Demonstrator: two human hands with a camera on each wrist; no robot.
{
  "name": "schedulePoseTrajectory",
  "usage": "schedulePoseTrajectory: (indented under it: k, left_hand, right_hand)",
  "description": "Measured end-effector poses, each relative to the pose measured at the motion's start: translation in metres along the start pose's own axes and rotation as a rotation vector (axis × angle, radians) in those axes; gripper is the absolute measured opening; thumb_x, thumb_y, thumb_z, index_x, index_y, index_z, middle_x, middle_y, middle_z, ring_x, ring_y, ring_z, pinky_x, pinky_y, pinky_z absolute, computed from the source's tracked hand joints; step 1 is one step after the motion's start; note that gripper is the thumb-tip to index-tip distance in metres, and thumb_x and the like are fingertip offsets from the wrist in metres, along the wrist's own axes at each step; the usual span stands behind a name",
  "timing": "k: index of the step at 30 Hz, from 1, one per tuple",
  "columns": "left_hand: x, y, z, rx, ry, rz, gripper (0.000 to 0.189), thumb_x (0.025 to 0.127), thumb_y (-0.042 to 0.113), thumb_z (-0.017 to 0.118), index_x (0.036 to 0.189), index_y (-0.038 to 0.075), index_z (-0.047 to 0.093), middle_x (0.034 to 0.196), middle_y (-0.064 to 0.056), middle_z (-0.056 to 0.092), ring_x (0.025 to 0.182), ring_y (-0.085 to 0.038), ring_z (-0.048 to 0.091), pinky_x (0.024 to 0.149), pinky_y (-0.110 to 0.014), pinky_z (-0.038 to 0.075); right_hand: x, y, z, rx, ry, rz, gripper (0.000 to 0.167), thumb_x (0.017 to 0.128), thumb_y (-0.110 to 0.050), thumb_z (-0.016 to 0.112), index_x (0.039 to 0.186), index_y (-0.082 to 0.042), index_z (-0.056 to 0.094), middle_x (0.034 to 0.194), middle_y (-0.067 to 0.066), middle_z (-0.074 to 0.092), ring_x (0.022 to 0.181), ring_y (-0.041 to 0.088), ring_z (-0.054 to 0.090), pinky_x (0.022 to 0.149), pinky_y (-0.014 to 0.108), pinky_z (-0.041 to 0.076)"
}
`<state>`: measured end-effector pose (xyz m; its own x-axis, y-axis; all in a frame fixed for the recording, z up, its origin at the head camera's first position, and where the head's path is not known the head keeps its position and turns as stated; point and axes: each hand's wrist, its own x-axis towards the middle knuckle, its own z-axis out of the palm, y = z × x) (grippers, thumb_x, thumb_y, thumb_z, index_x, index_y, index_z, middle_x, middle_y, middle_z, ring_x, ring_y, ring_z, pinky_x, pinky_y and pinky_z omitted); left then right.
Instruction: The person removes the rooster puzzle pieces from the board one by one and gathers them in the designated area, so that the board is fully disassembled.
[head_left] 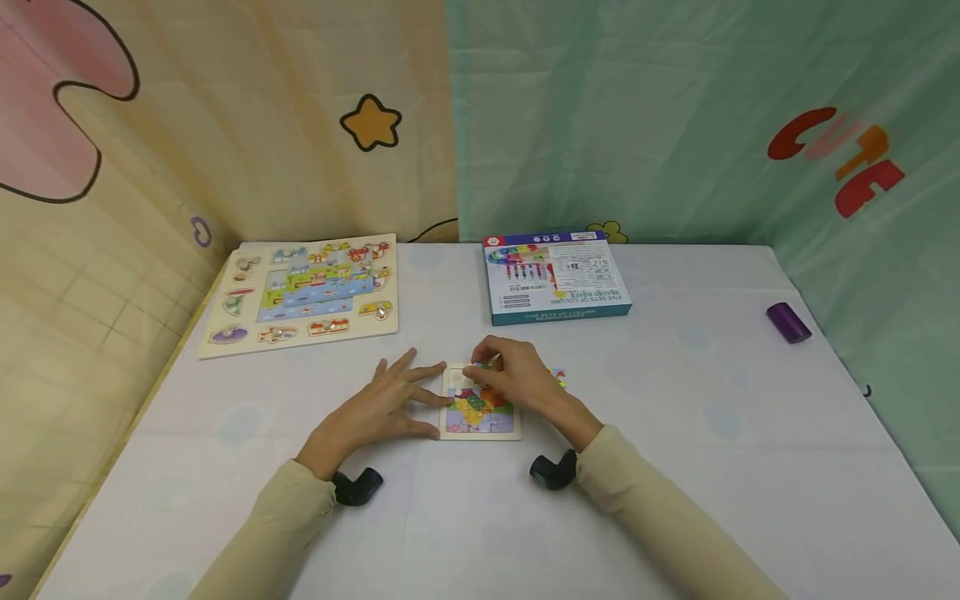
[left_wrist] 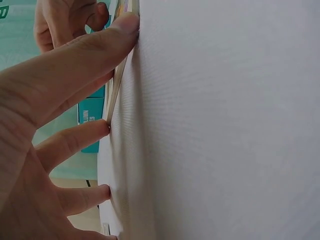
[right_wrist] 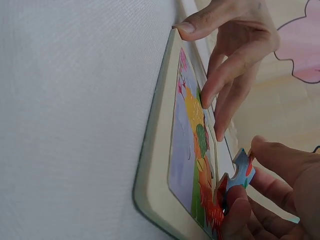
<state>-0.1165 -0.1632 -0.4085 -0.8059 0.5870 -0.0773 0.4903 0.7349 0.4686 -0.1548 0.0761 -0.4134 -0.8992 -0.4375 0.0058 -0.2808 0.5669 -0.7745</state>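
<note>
A small jigsaw puzzle in a pale wooden tray [head_left: 480, 436] lies in front of me, its lower part filled with a colourful picture and its upper part showing bare wood. My left hand [head_left: 385, 404] is spread at the tray's left side. Its thumb touches the near left corner, and another finger reaches onto the picture. Over the tray's upper right, my right hand [head_left: 517, 375] pinches a blue and red jigsaw piece [right_wrist: 242, 172], held tilted above the picture in the right wrist view. More colourful pieces [head_left: 557, 377] show partly behind the right hand.
At the back left lies a larger wooden peg puzzle board [head_left: 251, 304] with smaller picture sheets on it. A boxed bead set [head_left: 562, 279] lies at the back middle, and a purple cylinder [head_left: 788, 322] at the far right. Curtains stand behind the table.
</note>
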Motion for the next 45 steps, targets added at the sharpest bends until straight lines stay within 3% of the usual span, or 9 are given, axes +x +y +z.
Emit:
schedulePoseTrajectory:
  k: [4,12,19,24,32,38,45]
  left_hand:
    - [0.001,-0.001,0.001,-0.01,0.008,0.009,0.047,0.072,0.042,0.085,0.115,0.026,0.075,0.149,-0.004,0.047,0.145,-0.049,0.016,0.104,-0.077,0.01]
    - [0.001,-0.002,0.001,-0.034,0.013,0.01,0.048,0.071,0.04,0.086,0.115,0.025,0.075,0.15,-0.004,0.047,0.145,-0.049,0.014,0.105,-0.077,0.009]
    - [0.002,-0.001,0.001,-0.034,0.008,0.01,0.048,0.071,0.04,0.086,0.116,0.025,0.075,0.15,-0.004,0.046,0.145,-0.049,0.014,0.105,-0.077,0.008]
    - [0.001,-0.001,0.0,-0.029,0.004,0.004,0.048,0.071,0.04,0.086,0.116,0.025,0.075,0.15,-0.004,0.046,0.145,-0.049,0.013,0.105,-0.077,0.008]
    - [0.0,-0.002,0.001,-0.034,0.004,0.006,0.049,0.071,0.042,0.086,0.116,0.026,0.075,0.15,-0.004,0.046,0.145,-0.048,0.013,0.105,-0.077,0.008]
    - [0.0,-0.002,0.001,-0.038,-0.002,0.009,0.049,0.072,0.042,0.086,0.117,0.026,0.074,0.15,-0.004,0.045,0.146,-0.048,0.012,0.105,-0.077,0.007]
    - [-0.001,-0.002,0.001,-0.023,-0.005,-0.002,0.049,0.072,0.042,0.085,0.118,0.027,0.074,0.151,-0.004,0.044,0.146,-0.048,0.012,0.106,-0.076,0.007]
  right_hand:
    - [0.0,0.002,-0.001,0.009,-0.026,0.024,0.022,0.091,-0.028,0.071,0.104,-0.01,0.067,0.098,0.002,0.067,0.075,0.014,0.058,0.067,0.023,0.051]
    - [-0.001,0.003,-0.006,0.009,-0.087,0.053,0.023,0.088,-0.005,0.066,0.111,-0.006,0.068,0.091,0.002,0.066,0.076,0.014,0.057,0.07,0.024,0.05]
    - [0.0,0.006,-0.011,0.072,-0.098,0.076,0.021,0.085,-0.006,0.07,0.106,-0.01,0.073,0.104,0.004,0.068,0.077,0.016,0.06,0.069,0.026,0.052]
    - [0.0,0.01,-0.014,0.137,-0.117,0.076,0.019,0.088,-0.007,0.069,0.106,-0.012,0.074,0.101,0.002,0.069,0.08,0.018,0.057,0.072,0.027,0.049]
    - [-0.002,0.012,-0.015,0.156,-0.088,0.045,0.016,0.092,-0.011,0.068,0.106,-0.012,0.075,0.091,0.001,0.066,0.081,0.019,0.056,0.07,0.027,0.047]
    - [-0.007,0.013,-0.021,0.16,-0.037,0.085,0.017,0.09,-0.015,0.072,0.106,-0.013,0.076,0.087,-0.001,0.069,0.081,0.018,0.059,0.069,0.027,0.049]
    - [-0.019,0.023,-0.033,0.124,0.016,0.151,0.013,0.087,-0.018,0.076,0.099,-0.013,0.079,0.091,-0.001,0.071,0.076,0.019,0.052,0.061,0.026,0.042]
